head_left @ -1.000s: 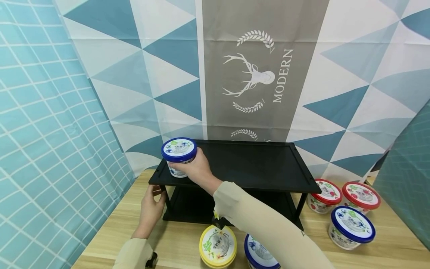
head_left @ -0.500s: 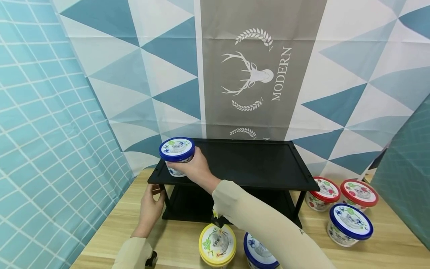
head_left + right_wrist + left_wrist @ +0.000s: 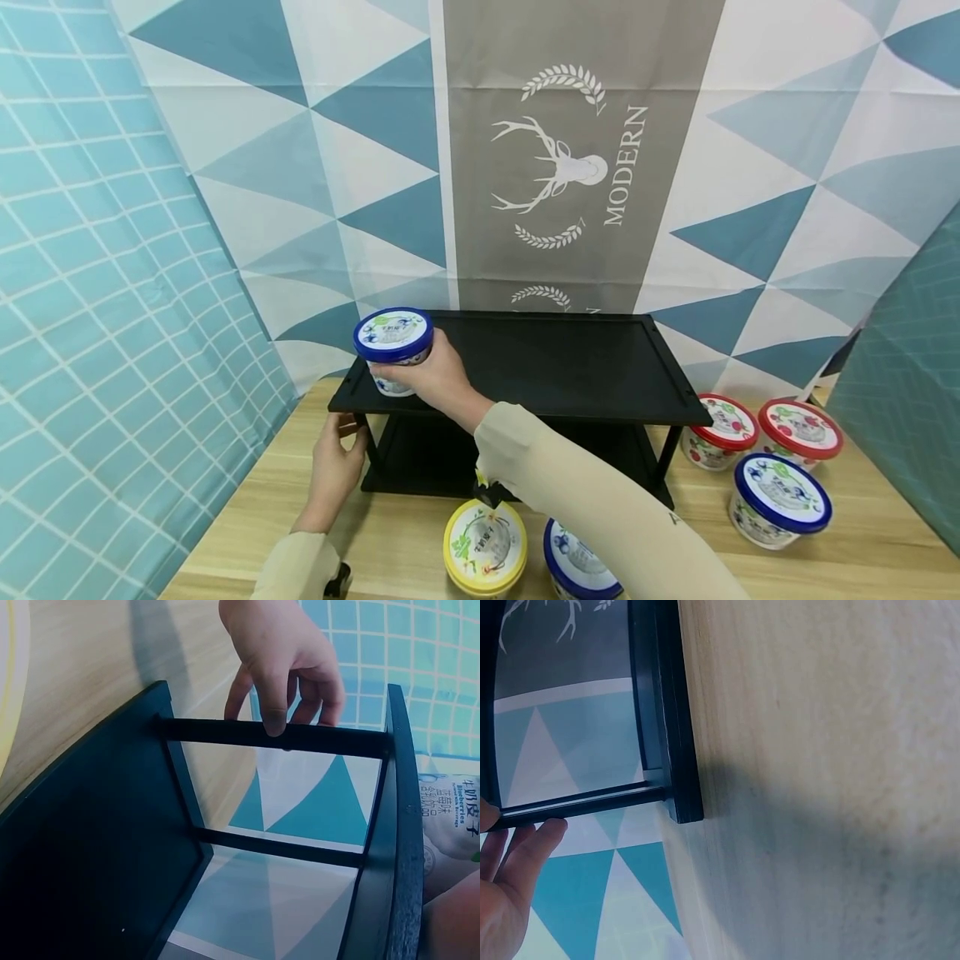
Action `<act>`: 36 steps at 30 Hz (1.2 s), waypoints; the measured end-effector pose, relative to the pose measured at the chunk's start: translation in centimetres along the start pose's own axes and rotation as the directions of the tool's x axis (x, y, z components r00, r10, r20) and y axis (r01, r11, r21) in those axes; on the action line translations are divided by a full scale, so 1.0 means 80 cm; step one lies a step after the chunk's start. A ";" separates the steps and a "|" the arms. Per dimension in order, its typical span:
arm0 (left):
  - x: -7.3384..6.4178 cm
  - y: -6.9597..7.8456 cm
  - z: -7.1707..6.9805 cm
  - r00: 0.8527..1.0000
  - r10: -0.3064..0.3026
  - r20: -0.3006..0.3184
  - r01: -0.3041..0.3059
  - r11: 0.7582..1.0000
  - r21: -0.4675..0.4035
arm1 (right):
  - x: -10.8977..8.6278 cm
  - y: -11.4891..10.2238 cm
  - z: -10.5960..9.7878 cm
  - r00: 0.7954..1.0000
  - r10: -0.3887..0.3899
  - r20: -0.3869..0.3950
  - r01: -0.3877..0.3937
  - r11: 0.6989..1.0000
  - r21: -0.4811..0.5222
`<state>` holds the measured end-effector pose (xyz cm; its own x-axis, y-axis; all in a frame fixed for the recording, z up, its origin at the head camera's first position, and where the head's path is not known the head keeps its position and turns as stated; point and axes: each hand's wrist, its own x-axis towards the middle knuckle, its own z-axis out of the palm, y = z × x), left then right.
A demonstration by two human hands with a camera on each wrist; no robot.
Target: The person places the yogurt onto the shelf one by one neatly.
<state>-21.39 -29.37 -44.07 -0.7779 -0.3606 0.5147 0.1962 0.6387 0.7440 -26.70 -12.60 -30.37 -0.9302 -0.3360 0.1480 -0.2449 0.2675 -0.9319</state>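
Head view showed almost no change over the last second: the tub (image 3: pixel 392 350), your right hand (image 3: pixel 441 373), your left hand (image 3: pixel 336 468) and the rack (image 3: pixel 558 367) kept their relative places, while the whole scene shifted slightly, as from a small head movement. That steadiness suggested that the tub was seated and not yet released.

The tub was at the left end of the rack's top, near the front edge. It appeared to stand there, though contact under its base could not be confirmed. Your right hand gripped its side, thumb across the near face. Your left hand pinched the left front leg (image 3: pixel 372 446) of the rack near its upper end, thumb and fingers on opposite sides, apparently bracing it.

The tub was upright with its lid (image 3: pixel 391 331) on. The lid had a deep blue rim and a white face printed in blue and green. The wall was white; the right wrist view showed "Blueberries" lettering. A yellow tub (image 3: pixel 486 546) stood on the surface (image 3: pixel 397 546) before the rack.
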 end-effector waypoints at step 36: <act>-0.006 0.003 -0.001 0.999 0.026 -0.042 -0.025 1.000 0.018 | -0.021 -0.003 -0.041 0.999 0.004 0.034 -0.002 0.998 -0.055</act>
<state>-20.91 -29.08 -44.11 -0.7465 -0.3725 0.5513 0.2049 0.6596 0.7232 -26.00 -9.10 -29.31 -0.9212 -0.3656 0.1332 -0.2580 0.3175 -0.9125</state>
